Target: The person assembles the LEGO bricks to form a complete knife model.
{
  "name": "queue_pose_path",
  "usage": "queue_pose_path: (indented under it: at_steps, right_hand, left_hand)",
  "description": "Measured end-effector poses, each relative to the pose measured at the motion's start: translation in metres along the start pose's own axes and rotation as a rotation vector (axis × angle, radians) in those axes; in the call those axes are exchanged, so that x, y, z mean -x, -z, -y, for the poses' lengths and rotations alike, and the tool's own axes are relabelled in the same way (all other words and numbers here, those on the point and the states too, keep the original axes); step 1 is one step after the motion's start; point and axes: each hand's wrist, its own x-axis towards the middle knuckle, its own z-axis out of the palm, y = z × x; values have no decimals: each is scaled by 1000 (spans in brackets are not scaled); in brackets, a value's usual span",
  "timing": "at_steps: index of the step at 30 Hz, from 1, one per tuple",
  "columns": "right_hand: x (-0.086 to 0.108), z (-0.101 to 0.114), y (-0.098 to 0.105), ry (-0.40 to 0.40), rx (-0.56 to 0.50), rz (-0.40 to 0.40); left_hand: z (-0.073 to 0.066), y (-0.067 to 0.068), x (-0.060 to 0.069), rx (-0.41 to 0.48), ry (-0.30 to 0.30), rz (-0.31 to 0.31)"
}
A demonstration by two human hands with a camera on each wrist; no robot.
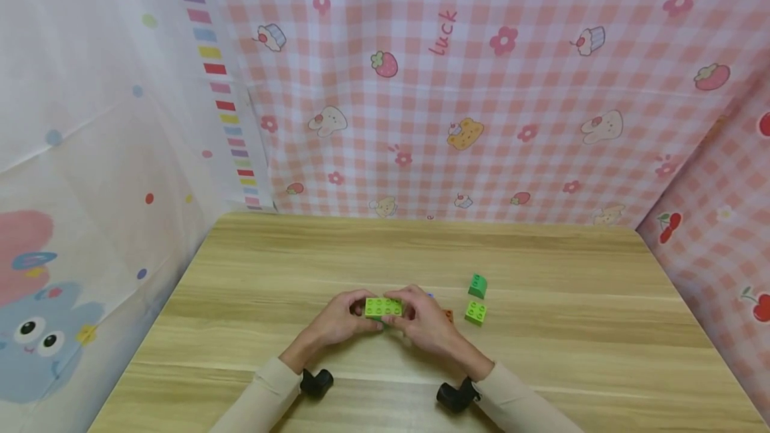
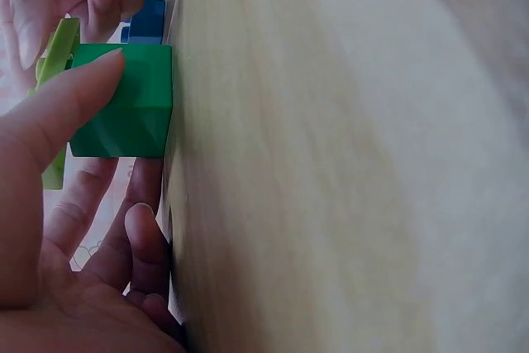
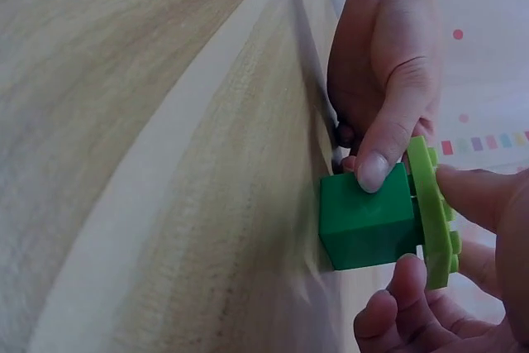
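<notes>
1. Left hand [image 1: 341,317], fingers bent, pinches the green block [image 2: 139,121]!
2. Right hand [image 1: 426,321], likewise, pinches the lime plate [image 1: 383,307] at its right end!
3. Plate over block, centre of the tabletop [image 1: 589,333], left of the lime brick [image 1: 475,313]!

The plate [image 1: 383,307] is lime, block [image 2: 142,117] green, backdrop [image 1: 433,102] pink-checked.

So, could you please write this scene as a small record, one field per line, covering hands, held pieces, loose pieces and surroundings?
left hand: left hand holds green block
right hand: right hand pinches lime plate
fit: lime plate lies over green block; cannot tell if fully seated
loose pieces: curved green brick, square lime brick, orange brick, blue brick
surface: wood-grain table
backdrop: pink checked cloth behind table
</notes>
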Motion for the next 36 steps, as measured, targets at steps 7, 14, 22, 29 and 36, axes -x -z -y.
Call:
queue_pose_path:
  at_steps: [7, 14, 22, 29, 36]
  right_hand:
    - [-2, -3, -4, 17, 3, -31]
    - [-3, -4, -6, 20, 14, -51]
    - [-7, 2, -3, 30, 61, -40]
    - [-8, 6, 0, 5, 101, -12]
    - [-10, 8, 2, -14, 92, 6]
  left_hand:
    - [-1, 0, 0, 4, 4, -3]
    - [-1, -2, 0, 13, 1, -6]
    - [-1, -1, 1, 26, -9, -18]
    - [-4, -2, 2, 25, -7, -24]
    - [-8, -3, 2, 36, -1, -26]
